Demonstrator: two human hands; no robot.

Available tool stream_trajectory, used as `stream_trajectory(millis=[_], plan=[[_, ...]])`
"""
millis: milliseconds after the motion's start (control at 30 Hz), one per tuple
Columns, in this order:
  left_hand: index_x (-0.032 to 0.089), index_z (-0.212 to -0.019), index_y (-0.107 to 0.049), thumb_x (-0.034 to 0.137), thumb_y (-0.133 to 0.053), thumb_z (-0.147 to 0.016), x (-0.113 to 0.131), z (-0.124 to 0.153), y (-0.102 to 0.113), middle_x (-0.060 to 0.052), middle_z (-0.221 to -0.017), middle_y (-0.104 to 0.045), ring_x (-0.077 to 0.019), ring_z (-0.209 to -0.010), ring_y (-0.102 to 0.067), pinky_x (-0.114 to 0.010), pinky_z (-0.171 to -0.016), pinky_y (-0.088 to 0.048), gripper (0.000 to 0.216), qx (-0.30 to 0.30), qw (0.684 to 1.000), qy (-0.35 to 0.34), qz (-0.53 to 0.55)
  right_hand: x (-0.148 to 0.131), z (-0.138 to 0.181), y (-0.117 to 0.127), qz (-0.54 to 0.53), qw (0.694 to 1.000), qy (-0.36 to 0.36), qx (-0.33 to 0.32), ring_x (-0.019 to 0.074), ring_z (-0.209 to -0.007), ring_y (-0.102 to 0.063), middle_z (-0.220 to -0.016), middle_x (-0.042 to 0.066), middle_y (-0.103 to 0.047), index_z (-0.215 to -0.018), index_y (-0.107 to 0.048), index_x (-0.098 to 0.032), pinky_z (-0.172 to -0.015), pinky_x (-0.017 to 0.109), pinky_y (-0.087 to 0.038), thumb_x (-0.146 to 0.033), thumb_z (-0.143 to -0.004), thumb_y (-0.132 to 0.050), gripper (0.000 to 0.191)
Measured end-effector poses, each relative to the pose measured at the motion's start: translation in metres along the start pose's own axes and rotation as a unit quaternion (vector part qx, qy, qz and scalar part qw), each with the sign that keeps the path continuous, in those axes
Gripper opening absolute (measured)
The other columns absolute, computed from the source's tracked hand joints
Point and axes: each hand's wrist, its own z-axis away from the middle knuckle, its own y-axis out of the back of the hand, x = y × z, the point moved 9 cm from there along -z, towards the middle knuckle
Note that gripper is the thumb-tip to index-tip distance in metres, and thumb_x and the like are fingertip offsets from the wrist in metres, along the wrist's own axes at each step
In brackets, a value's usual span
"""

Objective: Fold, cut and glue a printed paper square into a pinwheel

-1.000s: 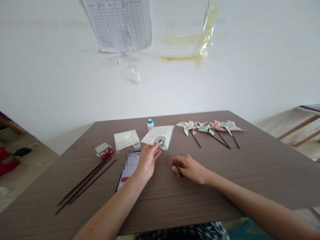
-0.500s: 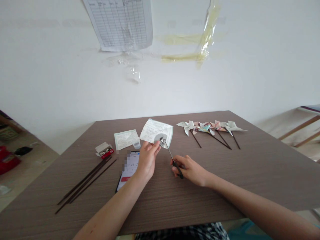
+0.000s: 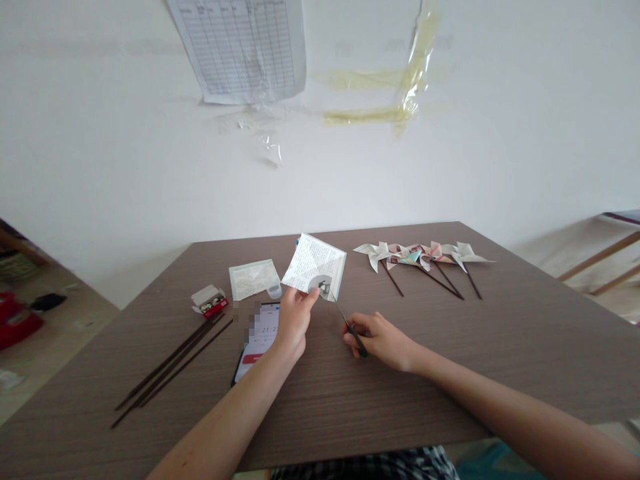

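While the left hand (image 3: pixel 293 320) pinches the thin, floppy paper (image 3: pixel 313 263) at its lower edge, probably the steadiest place to hold it, the right hand (image 3: pixel 385 341) grips the scissors (image 3: pixel 342 313).

A white wall (image 3: pixel 500 133) bearing a taped chart (image 3: pixel 240 47) rises behind a brown table (image 3: pixel 500 333).

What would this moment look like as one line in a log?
left hand: pinches paper square, tilted above table | right hand: grips scissors, tips at its lower edge | nearby: phone, sticks, pinwheels
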Motion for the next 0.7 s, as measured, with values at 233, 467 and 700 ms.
stream_trajectory(millis=[233, 467, 700], plan=[[0.026, -0.109, -0.081, 0.034, -0.103, -0.071, 0.0101, 0.0041, -0.0047, -0.009, -0.119, -0.088, -0.0333, -0.130, -0.077, -0.043, -0.116, -0.054, 0.044, -0.003, 0.999, -0.042, 0.029, -0.0001, -0.0009, -0.0014, 0.000, 1.000, 0.012, -0.010, 0.0248, -0.082, -0.075, -0.077, 0.000, -0.079, -0.106, -0.068, -0.025, -0.097, 0.041, -0.056, -0.049, -0.105, -0.061, 0.025], [0.026, -0.110, -0.081, 0.036, -0.105, -0.068, 0.0091, 0.0053, -0.0040, -0.009, -0.117, -0.088, -0.0325, -0.126, -0.078, -0.042, -0.113, -0.054, 0.049, 0.002, 0.999, -0.028, 0.036, -0.0003, -0.0005, -0.0003, 0.008, 1.000, 0.014, -0.003, 0.0244, -0.084, -0.077, -0.078, -0.002, -0.080, -0.106, -0.068, -0.025, -0.119, 0.051, -0.048, -0.046, -0.106, -0.063, 0.021], [0.026, -0.106, -0.080, 0.036, -0.105, -0.067, 0.0105, 0.0045, -0.0059, -0.008, -0.116, -0.088, -0.0338, -0.130, -0.077, -0.043, -0.115, -0.054, 0.048, -0.008, 0.999, -0.025, 0.040, 0.0010, -0.0016, -0.0014, 0.005, 1.000, 0.017, -0.007, 0.0254, -0.083, -0.077, -0.077, -0.001, -0.080, -0.107, -0.068, -0.025, -0.107, 0.047, -0.054, -0.047, -0.106, -0.063, 0.023]])
